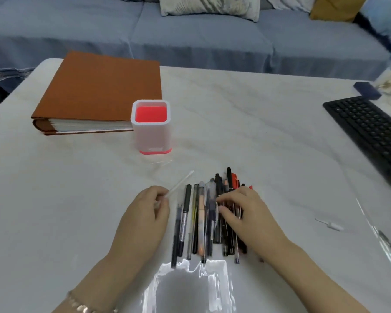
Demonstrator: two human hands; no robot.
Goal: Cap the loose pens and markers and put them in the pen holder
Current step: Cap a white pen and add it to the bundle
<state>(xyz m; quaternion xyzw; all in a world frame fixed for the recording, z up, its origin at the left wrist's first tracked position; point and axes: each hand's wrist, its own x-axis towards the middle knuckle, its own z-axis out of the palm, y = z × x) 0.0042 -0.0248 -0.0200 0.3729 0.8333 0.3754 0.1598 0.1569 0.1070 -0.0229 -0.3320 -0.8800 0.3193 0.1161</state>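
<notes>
Near the front edge of the surface [257,123]: a pile of pens and markers [209,220] is laid out side by side, between the two hands.
Pen holder [151,126]: set upright beyond the pile, near a brown binder [99,91]; nothing is seen inside it.
Step in hand: judged to be the picking out of one pen and its matching cap.
How it is done well: one pen is best singled out before lifting, so that the neighbours are not dragged; the cap is pushed on straight until seated, then the pen is dropped upright into the holder.
Left hand [145,211]: fingers are curled and pinched on a thin white stick-like pen [178,185], which points away toward the holder.
Right hand [242,211]: fingers are loosely bent and rested on the dark pens at the right of the pile; whether one is gripped cannot be told.
Loose small white piece [331,224]: lies well apart to the right, possibly a cap.
</notes>
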